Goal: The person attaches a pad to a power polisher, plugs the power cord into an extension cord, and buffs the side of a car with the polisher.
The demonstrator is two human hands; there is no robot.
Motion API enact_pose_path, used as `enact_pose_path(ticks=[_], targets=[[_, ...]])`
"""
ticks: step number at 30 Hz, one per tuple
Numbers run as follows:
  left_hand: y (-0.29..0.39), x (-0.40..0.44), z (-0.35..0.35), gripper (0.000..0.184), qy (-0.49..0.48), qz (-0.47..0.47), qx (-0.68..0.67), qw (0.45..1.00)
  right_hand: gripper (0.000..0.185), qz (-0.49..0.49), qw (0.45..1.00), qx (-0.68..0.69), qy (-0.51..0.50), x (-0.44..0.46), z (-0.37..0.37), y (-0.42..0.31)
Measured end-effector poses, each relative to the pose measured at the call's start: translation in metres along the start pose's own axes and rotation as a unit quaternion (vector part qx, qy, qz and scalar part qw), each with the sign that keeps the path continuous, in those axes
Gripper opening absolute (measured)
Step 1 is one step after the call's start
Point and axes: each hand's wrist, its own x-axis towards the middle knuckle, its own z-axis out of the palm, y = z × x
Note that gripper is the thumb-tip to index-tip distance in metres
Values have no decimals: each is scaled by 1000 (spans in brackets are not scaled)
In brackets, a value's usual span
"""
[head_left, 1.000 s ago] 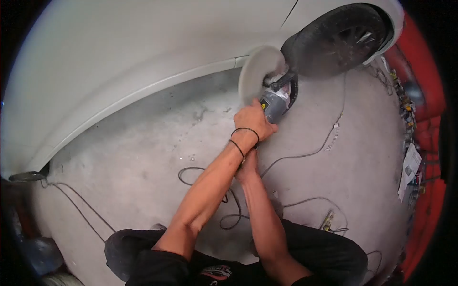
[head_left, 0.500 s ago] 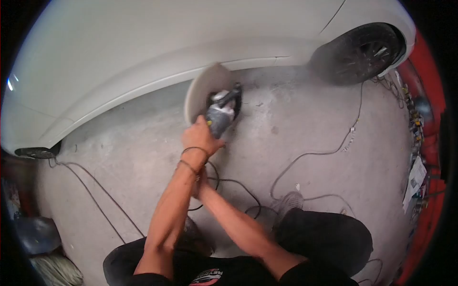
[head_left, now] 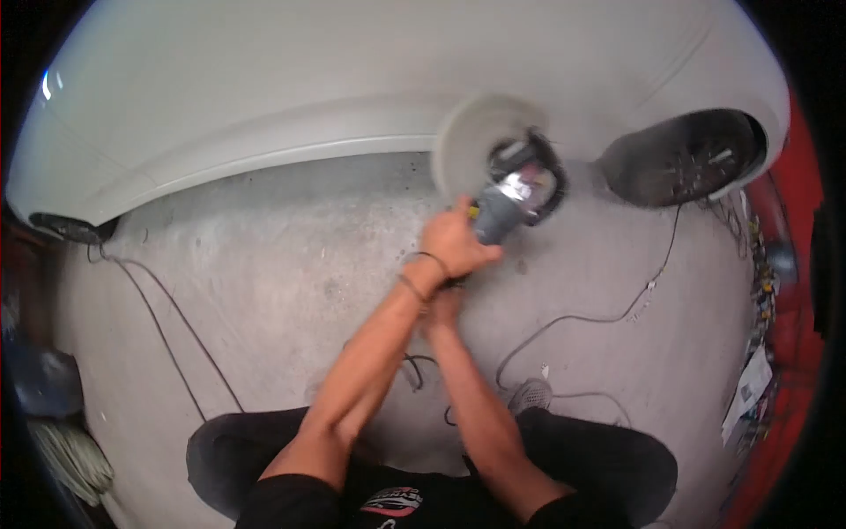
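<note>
My left hand (head_left: 452,242) is wrapped around the grey body of a car polisher (head_left: 502,216). My right hand (head_left: 443,309) sits behind it, closed around the polisher's rear end and partly covered by my left wrist. A wide pale round pad (head_left: 463,145) on the tool stands tilted against the lower side of a white car (head_left: 308,79). The polisher's head is blurred by motion. A dark cord (head_left: 414,375) hangs below my hands.
A car wheel (head_left: 687,163) stands at the right, another wheel (head_left: 66,227) at the far left. A long cable (head_left: 573,317) winds across the concrete floor (head_left: 264,256). Small items line the red edge at the right, with a paper sheet (head_left: 749,388) among them.
Both hands have carried the polisher to the right along the car's lower side, toward the right wheel. The view has also shifted somewhat.
</note>
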Motion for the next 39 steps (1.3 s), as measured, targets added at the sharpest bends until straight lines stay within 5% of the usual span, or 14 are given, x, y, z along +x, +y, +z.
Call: enact_pose_path(ticks=[1,2,3,5,7,9,16,25,29,30,31,39], targets=[[12,5,21,97,-7,6,-54,999,35,-265,882,-390,-17,-29,-12,-87],[23,6,44,100,-12,11,-107,994,28,-195,856,-480,-12,-4,-61,-60],[27,10,77,100,8,17,-165,986,24,-136,989,-17,60,-25,-56,-108],[43,15,129,97,14,-7,-290,957,39,-104,980,-145,84,-48,-99,-178],[61,14,158,94,0,-47,-363,931,32,-133,948,-246,154,-35,-152,-187],[78,5,170,84,50,-92,-527,843,30,-114,938,-305,117,-52,-166,-235],[30,-24,148,66,229,-199,-539,786,36,-99,888,-447,-38,-55,-112,-251],[-50,-38,28,51,370,-190,-569,710,45,-127,806,-542,-203,-54,17,-255],[-44,-36,53,57,348,-199,-520,754,42,-145,835,-507,-160,-59,-7,-248],[-33,-33,72,41,377,-191,-483,767,42,-146,834,-508,-162,-59,-23,-249],[-21,-34,82,63,328,-211,-499,774,41,-137,845,-497,-141,-60,-41,-250],[72,-13,158,61,197,-187,-543,795,37,-111,887,-449,-1,-58,-150,-268]])
